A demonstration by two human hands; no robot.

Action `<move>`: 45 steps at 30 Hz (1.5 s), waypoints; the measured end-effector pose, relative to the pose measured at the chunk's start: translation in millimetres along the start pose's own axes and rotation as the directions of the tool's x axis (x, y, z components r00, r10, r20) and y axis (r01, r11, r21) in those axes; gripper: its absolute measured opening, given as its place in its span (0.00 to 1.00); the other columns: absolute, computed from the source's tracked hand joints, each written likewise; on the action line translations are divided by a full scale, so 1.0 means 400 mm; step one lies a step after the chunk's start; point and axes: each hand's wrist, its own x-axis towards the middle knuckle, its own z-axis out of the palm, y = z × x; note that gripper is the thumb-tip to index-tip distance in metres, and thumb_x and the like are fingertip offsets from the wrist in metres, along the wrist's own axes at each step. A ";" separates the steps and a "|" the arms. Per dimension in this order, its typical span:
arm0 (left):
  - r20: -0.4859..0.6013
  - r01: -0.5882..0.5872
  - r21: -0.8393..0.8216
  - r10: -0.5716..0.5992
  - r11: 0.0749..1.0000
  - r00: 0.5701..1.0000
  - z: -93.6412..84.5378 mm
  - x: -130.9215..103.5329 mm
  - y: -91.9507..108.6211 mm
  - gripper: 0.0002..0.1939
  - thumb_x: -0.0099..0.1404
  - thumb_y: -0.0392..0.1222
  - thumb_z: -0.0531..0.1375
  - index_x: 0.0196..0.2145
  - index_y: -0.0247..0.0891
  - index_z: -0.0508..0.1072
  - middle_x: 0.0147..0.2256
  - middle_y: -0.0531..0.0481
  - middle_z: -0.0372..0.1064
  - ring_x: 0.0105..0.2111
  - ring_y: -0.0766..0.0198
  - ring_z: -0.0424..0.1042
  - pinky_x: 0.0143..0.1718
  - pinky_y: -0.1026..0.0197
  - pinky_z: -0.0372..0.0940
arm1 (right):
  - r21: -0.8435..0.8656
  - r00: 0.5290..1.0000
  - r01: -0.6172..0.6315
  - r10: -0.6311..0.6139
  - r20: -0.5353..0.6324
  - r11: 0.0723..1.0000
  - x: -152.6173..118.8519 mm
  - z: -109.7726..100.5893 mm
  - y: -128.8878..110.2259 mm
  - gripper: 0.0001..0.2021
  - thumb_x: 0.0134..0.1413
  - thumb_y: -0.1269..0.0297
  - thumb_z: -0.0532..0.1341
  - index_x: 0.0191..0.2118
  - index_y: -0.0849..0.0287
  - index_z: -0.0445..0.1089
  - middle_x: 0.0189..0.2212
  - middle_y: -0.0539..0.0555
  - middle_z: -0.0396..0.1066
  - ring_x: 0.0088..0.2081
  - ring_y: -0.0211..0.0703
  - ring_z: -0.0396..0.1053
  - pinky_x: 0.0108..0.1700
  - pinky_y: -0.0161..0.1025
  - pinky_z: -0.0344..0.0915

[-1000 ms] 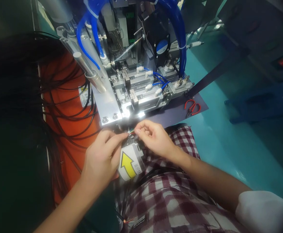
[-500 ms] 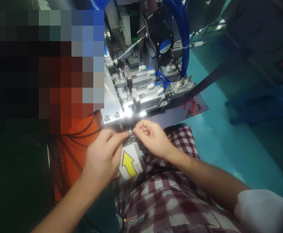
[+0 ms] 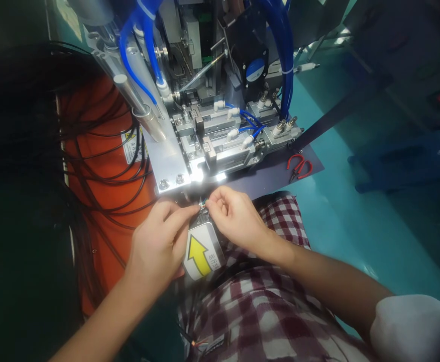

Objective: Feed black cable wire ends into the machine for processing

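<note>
Thin coloured wires (image 3: 204,203) show between my fingertips, just in front of the machine's lit front edge. My left hand (image 3: 161,236) comes from the left, thumb and index finger closed at the wire ends. From the right, my right hand (image 3: 233,213) pinches the same small wires with its fingers curled. Below them lies a white plate with a yellow arrow (image 3: 199,255), partly beside my left hand. The exact grip on each wire is too small to make out.
The metal machine (image 3: 227,146) with blue air hoses (image 3: 286,65) stands ahead. Red-handled pliers (image 3: 299,168) lie on the grey shelf (image 3: 272,178) at the right. Black cables (image 3: 107,176) hang over an orange surface (image 3: 92,108). A cable end (image 3: 193,343) rests by the checkered cloth (image 3: 257,301).
My hands stay nearly in place, with my right hand slightly further left and still pinching. The blurred block at the upper left is gone, so cables and a metal post show there.
</note>
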 end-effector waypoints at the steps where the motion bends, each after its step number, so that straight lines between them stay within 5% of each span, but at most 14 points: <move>1: -0.003 0.002 0.004 -0.002 1.000 1.000 0.000 -0.001 -0.001 0.12 0.68 0.31 0.56 0.44 0.35 0.78 0.31 0.52 0.64 0.31 0.67 0.68 0.29 0.65 0.62 | -0.067 1.000 0.020 -0.021 -0.018 0.998 -0.001 0.000 -0.004 0.07 0.59 0.67 0.57 0.29 0.57 0.63 0.21 0.46 0.65 0.23 0.36 0.61 0.28 0.35 0.56; 4: -0.006 0.012 0.010 -0.012 1.000 1.000 0.000 -0.003 -0.003 0.12 0.68 0.32 0.55 0.44 0.37 0.78 0.32 0.52 0.65 0.30 0.67 0.68 0.29 0.65 0.62 | -0.180 0.998 0.041 -0.048 -0.036 0.983 -0.002 -0.001 -0.014 0.08 0.59 0.68 0.57 0.28 0.56 0.61 0.22 0.48 0.65 0.24 0.37 0.61 0.29 0.36 0.55; 11: 0.021 -0.028 0.018 0.027 0.999 0.999 -0.002 -0.001 -0.005 0.13 0.67 0.31 0.55 0.44 0.35 0.78 0.31 0.51 0.64 0.30 0.67 0.68 0.28 0.65 0.63 | -0.148 1.000 -0.002 0.000 -0.014 0.989 0.006 -0.002 -0.023 0.08 0.58 0.69 0.57 0.27 0.56 0.61 0.22 0.48 0.65 0.24 0.37 0.61 0.29 0.36 0.55; 16: 0.037 -0.013 0.018 0.013 1.000 0.999 -0.005 -0.002 -0.005 0.13 0.68 0.31 0.55 0.45 0.36 0.77 0.32 0.52 0.64 0.29 0.68 0.68 0.29 0.65 0.63 | 0.095 0.985 -0.130 0.117 0.126 0.987 0.017 -0.014 -0.001 0.09 0.58 0.63 0.58 0.27 0.58 0.65 0.21 0.47 0.65 0.23 0.36 0.61 0.27 0.35 0.57; 20: 0.033 -0.021 0.021 0.020 1.000 0.999 -0.003 -0.001 -0.007 0.12 0.68 0.31 0.55 0.45 0.35 0.77 0.32 0.52 0.63 0.29 0.67 0.67 0.28 0.65 0.63 | 0.186 0.993 -0.101 0.088 0.074 0.977 0.013 -0.022 0.004 0.07 0.58 0.62 0.58 0.32 0.59 0.68 0.19 0.45 0.63 0.21 0.34 0.60 0.25 0.34 0.56; 27: 0.010 0.003 -0.002 -0.003 1.000 1.000 0.003 -0.006 -0.005 0.12 0.68 0.30 0.55 0.44 0.35 0.77 0.32 0.52 0.62 0.30 0.68 0.66 0.29 0.65 0.62 | 0.153 0.998 -0.045 0.039 0.038 0.987 0.014 -0.007 -0.014 0.06 0.56 0.64 0.60 0.31 0.60 0.70 0.18 0.45 0.63 0.21 0.34 0.59 0.25 0.33 0.56; 34: 0.012 0.010 -0.012 -0.010 1.000 1.000 0.000 -0.005 -0.004 0.13 0.67 0.29 0.56 0.44 0.36 0.78 0.31 0.53 0.62 0.30 0.67 0.67 0.28 0.66 0.62 | -0.079 0.999 0.048 -0.046 0.020 0.996 0.008 -0.017 -0.033 0.07 0.58 0.68 0.58 0.28 0.59 0.67 0.20 0.46 0.66 0.23 0.34 0.60 0.27 0.33 0.54; 45: -0.001 -0.009 -0.024 0.009 1.000 1.000 0.001 -0.004 -0.002 0.13 0.66 0.29 0.56 0.44 0.34 0.78 0.31 0.52 0.63 0.31 0.66 0.68 0.29 0.65 0.64 | 0.271 0.982 -0.155 0.117 0.149 0.950 0.030 -0.007 0.007 0.11 0.55 0.60 0.60 0.26 0.60 0.65 0.18 0.44 0.58 0.20 0.31 0.52 0.22 0.32 0.50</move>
